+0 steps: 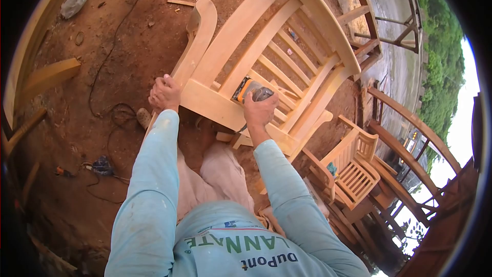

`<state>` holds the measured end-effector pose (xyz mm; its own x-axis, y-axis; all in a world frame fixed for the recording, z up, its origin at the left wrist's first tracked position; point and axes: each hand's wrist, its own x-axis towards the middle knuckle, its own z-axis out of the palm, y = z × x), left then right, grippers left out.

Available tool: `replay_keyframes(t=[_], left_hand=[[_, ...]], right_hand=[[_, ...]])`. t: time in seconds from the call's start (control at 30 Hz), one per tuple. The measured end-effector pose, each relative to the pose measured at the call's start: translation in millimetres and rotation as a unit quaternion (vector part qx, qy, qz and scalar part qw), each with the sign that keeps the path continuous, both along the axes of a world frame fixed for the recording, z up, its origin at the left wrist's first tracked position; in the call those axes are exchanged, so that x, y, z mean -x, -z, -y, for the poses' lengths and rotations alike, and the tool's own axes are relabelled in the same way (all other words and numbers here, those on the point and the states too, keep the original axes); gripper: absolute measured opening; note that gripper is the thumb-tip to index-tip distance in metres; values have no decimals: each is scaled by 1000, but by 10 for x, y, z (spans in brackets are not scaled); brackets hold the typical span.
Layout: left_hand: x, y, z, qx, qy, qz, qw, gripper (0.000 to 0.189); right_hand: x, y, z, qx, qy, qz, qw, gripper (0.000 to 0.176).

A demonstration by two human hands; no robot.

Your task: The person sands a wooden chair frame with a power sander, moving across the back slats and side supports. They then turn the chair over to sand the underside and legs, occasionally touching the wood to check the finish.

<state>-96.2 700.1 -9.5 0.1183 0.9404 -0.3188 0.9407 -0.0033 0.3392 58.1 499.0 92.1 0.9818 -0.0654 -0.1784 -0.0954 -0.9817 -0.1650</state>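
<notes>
A pale wooden chair [220, 105] with a slatted back fills the upper middle of the head view. My right hand [261, 107] is wrapped round an orange and grey power sander [247, 90], whose flat pad rests against a wide rail of the chair frame. To the left, my left hand [165, 94] is closed over the lower end of the curved armrest [201, 33], at the chair's corner. The fingertips of my right hand are partly hidden behind the tool.
Cables [94, 84] run over the dirt floor on the left, near a plastic bag [76, 2]. A smaller slatted chair [357, 177] stands at the right, with a green cloth [331, 168] on it. Curved wooden frames [46, 78] stand at the left edge.
</notes>
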Motion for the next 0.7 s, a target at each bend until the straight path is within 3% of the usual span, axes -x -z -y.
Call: replay_keyframes(t=[0.27, 0.57, 0.7], left_hand=[[1, -50, -19, 3, 2, -8, 1000, 45], [-1, -12, -7, 6, -3, -8, 1000, 45], [10, 14, -14, 8, -1, -10, 1000, 45]], right_hand=[[-75, 34, 411, 27, 64, 30, 997, 93], [72, 64, -44, -4, 15, 27, 1000, 92], [-45, -23, 86, 17, 53, 0, 998, 93]])
